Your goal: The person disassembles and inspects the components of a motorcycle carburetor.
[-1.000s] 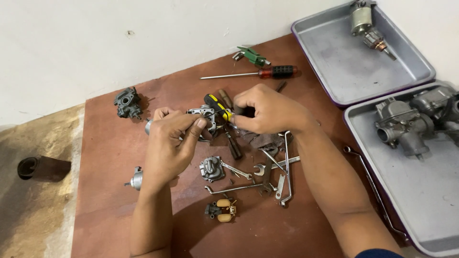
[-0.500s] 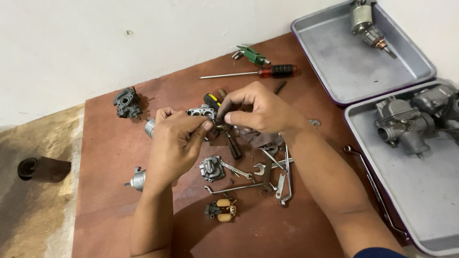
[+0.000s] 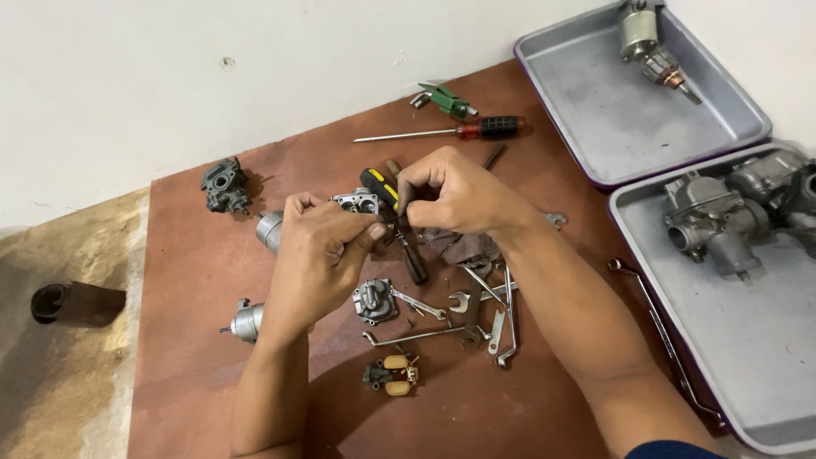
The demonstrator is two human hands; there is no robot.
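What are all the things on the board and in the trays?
Small metal part: one, silver, held up between both hands.
Screwdriver: one, black and yellow handle, behind the hands.
Long screwdriver: one, red and black handle, far side of board.
Green tool: one, near the wall.
Wrenches: several, silver, board centre.
Cover: one, grey, under left hand.
Float: one, yellow-orange, near edge.
Dark casting: one, grey, board's left.
Trays: two, grey, right.
Carburettor: one, silver, nearer tray.
Board: one, reddish-brown.
Left hand: grip on the part.
Right hand: pinching at it.
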